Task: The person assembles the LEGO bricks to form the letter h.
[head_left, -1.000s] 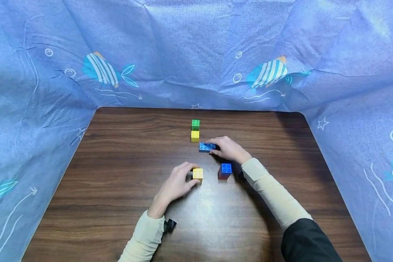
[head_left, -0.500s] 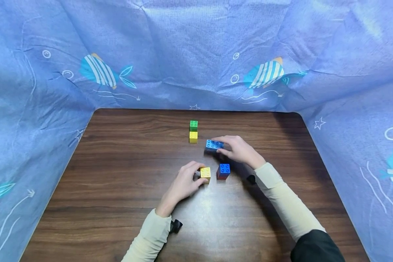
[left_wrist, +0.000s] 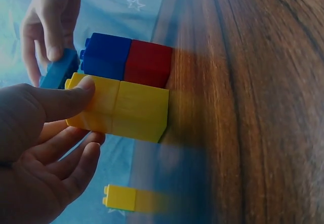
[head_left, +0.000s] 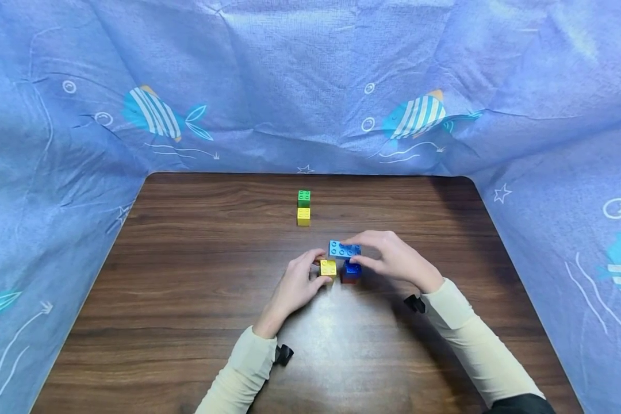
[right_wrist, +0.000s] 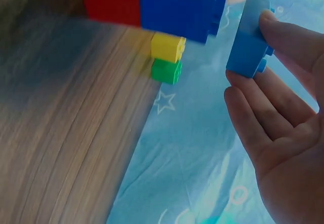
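The right hand (head_left: 393, 259) pinches the light-blue eight-stud brick (head_left: 340, 249) between thumb and fingers, just above the blue-over-red stack (left_wrist: 126, 56), toward its far side. The left hand (head_left: 296, 286) grips the two-brick yellow stack (left_wrist: 117, 106) just left of that stack. Half a second ago both held pieces were farther from it. Right fingers hide some light-blue studs in the head view.

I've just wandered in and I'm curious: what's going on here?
A person's left hand grips two stacked yellow toy blocks, beside a blue block on top of a red block. The right hand holds a long light-blue block in the air near the stack tops, not touching the blue one. Another yellow block and a green block sit farther back on the table.
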Demonstrator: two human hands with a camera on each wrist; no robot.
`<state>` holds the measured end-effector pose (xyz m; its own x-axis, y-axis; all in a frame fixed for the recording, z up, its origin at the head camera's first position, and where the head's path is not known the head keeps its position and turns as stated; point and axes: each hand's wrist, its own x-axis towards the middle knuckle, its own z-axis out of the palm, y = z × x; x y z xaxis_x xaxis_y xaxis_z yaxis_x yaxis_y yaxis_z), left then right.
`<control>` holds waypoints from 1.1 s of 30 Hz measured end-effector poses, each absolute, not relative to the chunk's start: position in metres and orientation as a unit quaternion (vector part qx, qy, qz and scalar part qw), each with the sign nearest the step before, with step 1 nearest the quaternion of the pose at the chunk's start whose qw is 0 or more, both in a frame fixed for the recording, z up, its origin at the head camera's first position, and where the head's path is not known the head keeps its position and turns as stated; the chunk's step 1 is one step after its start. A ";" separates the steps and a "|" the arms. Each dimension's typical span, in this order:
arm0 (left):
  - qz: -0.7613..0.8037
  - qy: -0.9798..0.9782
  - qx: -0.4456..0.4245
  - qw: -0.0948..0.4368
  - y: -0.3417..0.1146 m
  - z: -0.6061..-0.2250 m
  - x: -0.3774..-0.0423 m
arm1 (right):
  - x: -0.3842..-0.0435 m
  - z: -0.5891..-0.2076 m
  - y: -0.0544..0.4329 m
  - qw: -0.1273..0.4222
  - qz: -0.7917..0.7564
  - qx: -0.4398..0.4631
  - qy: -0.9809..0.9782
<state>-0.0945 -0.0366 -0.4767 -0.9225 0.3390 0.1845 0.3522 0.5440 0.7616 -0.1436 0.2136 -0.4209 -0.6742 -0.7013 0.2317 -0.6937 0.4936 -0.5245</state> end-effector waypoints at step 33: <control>-0.457 -0.866 -0.202 0.011 -0.037 -0.479 -0.098 | -0.132 -0.425 0.199 0.009 -0.264 -0.454 0.851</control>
<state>-0.0977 -0.0375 -0.4791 -0.9180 0.3400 0.2039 0.3603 0.5006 0.7871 -0.1319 0.1992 -0.4250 -0.5876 -0.7774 0.2242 -0.7679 0.4485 -0.4574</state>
